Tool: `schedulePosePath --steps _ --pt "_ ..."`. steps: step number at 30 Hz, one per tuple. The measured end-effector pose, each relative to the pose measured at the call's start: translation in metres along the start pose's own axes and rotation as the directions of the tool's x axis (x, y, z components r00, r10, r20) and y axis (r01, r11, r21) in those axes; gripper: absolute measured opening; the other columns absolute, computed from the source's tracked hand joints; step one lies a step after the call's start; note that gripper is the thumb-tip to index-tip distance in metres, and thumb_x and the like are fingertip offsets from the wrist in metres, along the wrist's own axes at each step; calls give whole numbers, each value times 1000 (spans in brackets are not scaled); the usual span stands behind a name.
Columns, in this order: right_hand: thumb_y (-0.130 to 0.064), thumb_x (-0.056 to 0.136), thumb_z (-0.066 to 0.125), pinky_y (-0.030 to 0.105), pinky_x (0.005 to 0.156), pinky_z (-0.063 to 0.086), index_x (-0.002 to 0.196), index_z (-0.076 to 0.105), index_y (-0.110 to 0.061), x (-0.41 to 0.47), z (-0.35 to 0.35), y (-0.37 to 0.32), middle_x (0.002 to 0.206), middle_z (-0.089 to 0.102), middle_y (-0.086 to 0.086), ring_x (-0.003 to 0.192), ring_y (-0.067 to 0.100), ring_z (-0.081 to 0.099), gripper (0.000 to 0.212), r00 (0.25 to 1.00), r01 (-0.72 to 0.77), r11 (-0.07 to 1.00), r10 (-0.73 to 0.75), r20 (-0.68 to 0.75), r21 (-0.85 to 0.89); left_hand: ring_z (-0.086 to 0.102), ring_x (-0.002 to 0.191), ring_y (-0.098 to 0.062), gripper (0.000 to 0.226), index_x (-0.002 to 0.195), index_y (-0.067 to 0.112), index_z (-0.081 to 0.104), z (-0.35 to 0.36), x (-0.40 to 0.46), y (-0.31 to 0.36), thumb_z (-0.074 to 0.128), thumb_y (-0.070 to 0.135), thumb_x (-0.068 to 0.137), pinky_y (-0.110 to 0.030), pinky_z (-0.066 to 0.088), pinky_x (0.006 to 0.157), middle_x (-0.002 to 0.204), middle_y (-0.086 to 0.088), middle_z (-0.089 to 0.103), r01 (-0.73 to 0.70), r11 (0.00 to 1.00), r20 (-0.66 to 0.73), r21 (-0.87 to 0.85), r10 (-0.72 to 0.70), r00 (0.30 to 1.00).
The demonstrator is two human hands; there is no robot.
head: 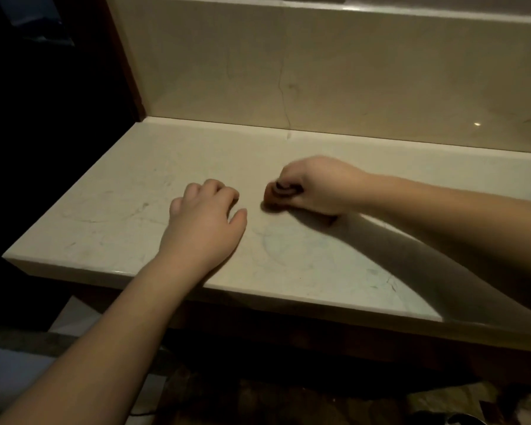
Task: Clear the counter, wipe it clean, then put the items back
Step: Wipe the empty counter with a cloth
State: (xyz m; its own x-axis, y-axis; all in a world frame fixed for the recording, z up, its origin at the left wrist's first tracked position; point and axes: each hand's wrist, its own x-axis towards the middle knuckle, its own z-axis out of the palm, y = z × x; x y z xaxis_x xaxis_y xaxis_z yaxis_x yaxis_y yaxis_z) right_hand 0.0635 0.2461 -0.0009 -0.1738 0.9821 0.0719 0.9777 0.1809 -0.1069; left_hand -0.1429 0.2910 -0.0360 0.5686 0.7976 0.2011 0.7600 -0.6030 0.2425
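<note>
A pale marble counter (111,210) fills the middle of the view, with nothing standing on it. My right hand (316,187) grips a small dark, bunched cloth (278,194) and presses it on the counter near the middle; the hand is blurred. My left hand (207,219) rests on the counter just left of the cloth, palm down, fingers loosely curled and holding nothing.
A marble backsplash (319,75) rises behind the counter. A dark wooden panel (126,65) and dark space bound the left side. The counter's front edge (258,292) runs below my forearms, with dim floor clutter beneath.
</note>
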Motion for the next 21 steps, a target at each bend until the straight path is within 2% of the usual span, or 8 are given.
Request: schedulePosePath --steps 3,6,8,10,13,16,19,21 --pt "-49 87 47 30 67 36 98 68 -12 -5 0 -3 98 64 1 87 24 57 44 997 56 998 -59 55 40 37 117 -18 36 125 25 53 2 0 0 40 42 96 -37 29 95 128 5 47 -2 1000 -22 14 2 1000" --pt "-51 91 52 30 62 35 86 64 -11 30 -3 37 88 65 8 82 28 59 42 986 -164 986 165 -28 15 37 115 -16 35 123 25 54 2 1 0 41 41 95 -36 27 94 126 7 48 5 1000 -28 -7 -5 1000" --pt "-57 88 55 29 61 32 74 60 -14 59 -6 69 76 62 9 78 29 59 46 937 -341 940 342 -78 26 37 115 -16 34 121 25 55 2 0 0 42 41 95 -35 27 94 125 8 48 13 1000 -32 -17 -13 999" --pt "-59 85 58 30 62 34 69 57 -15 82 -3 79 73 59 9 79 32 59 47 902 -414 909 418 -112 51 37 115 -15 33 119 25 56 2 0 0 43 41 94 -35 27 94 124 9 49 16 999 -35 -30 -17 999" --pt "-60 86 55 31 61 34 73 57 -14 92 9 59 78 60 11 77 31 56 48 946 -306 951 309 -101 38 37 115 -14 33 119 25 56 2 0 0 43 42 94 -35 27 95 125 10 49 18 999 -35 -39 -19 999" --pt "-61 88 49 34 62 40 79 58 -14 76 12 52 82 59 5 76 28 53 49 971 -230 973 230 -58 9 37 115 -13 33 120 27 56 2 0 -2 43 43 94 -34 27 95 125 11 49 15 999 -40 -37 -17 999" --pt "-63 87 47 35 65 44 72 55 -17 86 6 74 78 59 8 78 31 56 49 944 -328 944 326 -56 -28 37 115 -12 32 119 27 56 2 0 -2 43 43 94 -33 26 95 125 12 48 16 999 -38 -45 -17 999" --pt "-63 87 48 33 63 42 73 57 -16 107 6 75 79 59 8 80 31 58 50 914 -398 916 392 -106 -46 37 115 -12 33 120 27 56 2 1 -3 43 42 94 -33 26 96 124 12 49 21 999 -40 -50 -23 999"
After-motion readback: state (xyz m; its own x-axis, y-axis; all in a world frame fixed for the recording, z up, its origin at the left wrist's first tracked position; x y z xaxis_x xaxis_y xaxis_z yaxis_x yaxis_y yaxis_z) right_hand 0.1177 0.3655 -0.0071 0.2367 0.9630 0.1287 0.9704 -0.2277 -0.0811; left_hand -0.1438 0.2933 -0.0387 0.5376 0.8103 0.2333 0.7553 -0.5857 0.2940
